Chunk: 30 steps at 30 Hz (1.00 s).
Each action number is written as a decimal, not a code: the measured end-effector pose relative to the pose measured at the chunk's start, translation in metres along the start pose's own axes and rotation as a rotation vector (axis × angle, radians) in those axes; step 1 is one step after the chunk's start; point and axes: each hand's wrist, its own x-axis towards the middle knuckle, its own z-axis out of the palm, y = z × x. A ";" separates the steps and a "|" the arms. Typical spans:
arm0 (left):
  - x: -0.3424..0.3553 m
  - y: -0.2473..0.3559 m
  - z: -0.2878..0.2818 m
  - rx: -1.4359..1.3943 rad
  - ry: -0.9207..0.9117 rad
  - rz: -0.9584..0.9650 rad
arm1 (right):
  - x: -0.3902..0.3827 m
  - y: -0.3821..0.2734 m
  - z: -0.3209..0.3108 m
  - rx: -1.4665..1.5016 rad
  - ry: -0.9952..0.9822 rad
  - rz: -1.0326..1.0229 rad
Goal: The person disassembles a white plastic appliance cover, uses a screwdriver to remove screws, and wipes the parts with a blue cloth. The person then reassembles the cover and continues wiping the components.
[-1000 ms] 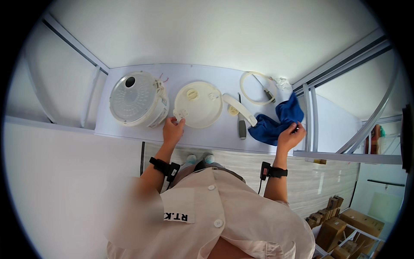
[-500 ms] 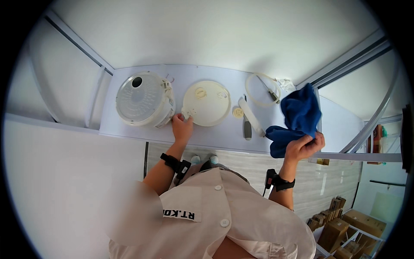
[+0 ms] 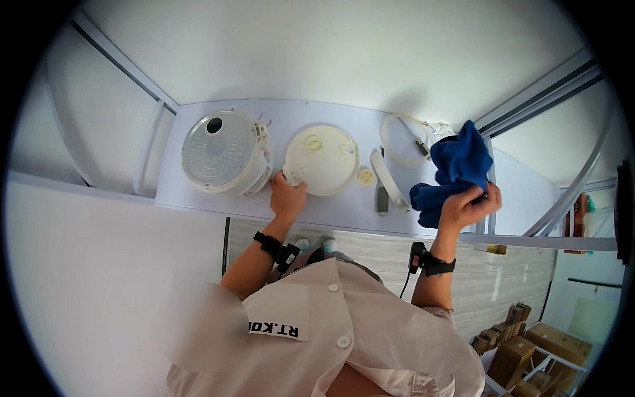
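Pinching a bunched blue cloth (image 3: 463,159) between thumb and fingers of the right hand (image 3: 468,206), with that grip pressed together on the near right part of the fabric. Holding it at the right end of the white table (image 3: 344,217); cannot tell of any contact between its lower fold and the tabletop.

Touching the near left edge of a round white cover (image 3: 327,169) with the left hand (image 3: 289,198); cannot tell whether to call that grip a pinch or only a touch. Can see the cover flat on the table, with 2 fittings on its far half.

To the left, just beyond the left hand, see a white drum-shaped appliance (image 3: 221,155) with 1 dark round hole in its grey face. Between cover and cloth, find a small yellowish disc (image 3: 366,176), a curved white strip (image 3: 389,180) and a tool's grey handle (image 3: 382,202), all close together. Farther back, note a pale ring (image 3: 382,137) around a dark-handled tool (image 3: 421,149), near crumpled clear plastic (image 3: 442,129).
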 end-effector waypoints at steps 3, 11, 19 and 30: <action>0.003 -0.007 0.004 -0.060 0.052 0.059 | 0.014 -0.014 -0.020 0.122 0.069 0.055; 0.017 -0.024 0.014 -0.144 0.124 0.185 | 0.010 -0.029 -0.035 0.298 -0.051 0.110; 0.030 -0.027 0.022 -0.570 -0.072 -0.046 | 0.001 -0.041 -0.041 0.490 -0.178 0.368; -0.015 0.034 -0.021 -1.194 -1.163 -0.243 | -0.036 -0.119 0.000 0.791 -0.519 0.212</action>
